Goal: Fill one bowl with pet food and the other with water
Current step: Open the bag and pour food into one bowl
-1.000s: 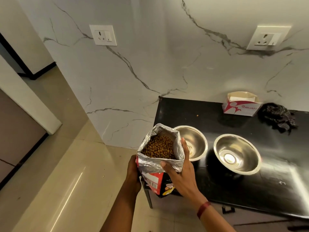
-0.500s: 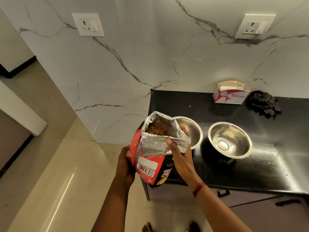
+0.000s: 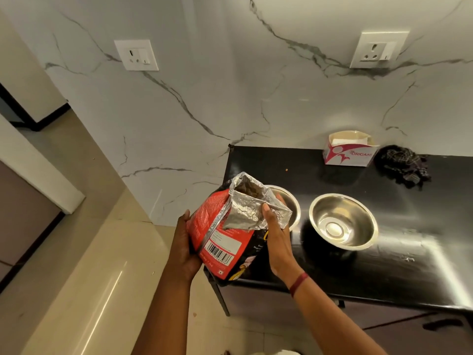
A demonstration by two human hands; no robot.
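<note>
A red and black pet food bag (image 3: 220,237) with a silver foil lining is tilted with its open mouth toward the left steel bowl (image 3: 289,203). That bowl is partly hidden behind the bag. My left hand (image 3: 185,242) grips the bag's lower left side. My right hand (image 3: 275,226) pinches the foil rim by the opening. Brown kibble shows dimly inside the mouth. The right steel bowl (image 3: 343,221) stands empty on the black table (image 3: 409,265).
A red and white tissue box (image 3: 348,149) and a dark crumpled cloth (image 3: 401,165) lie at the back of the table against the marble wall. One stray kibble (image 3: 286,170) lies on the table. Beige tiled floor stretches to the left.
The bag has tipped further over toward the left bowl, so its mouth now faces the bowl and less kibble shows. Both hands moved with it.
</note>
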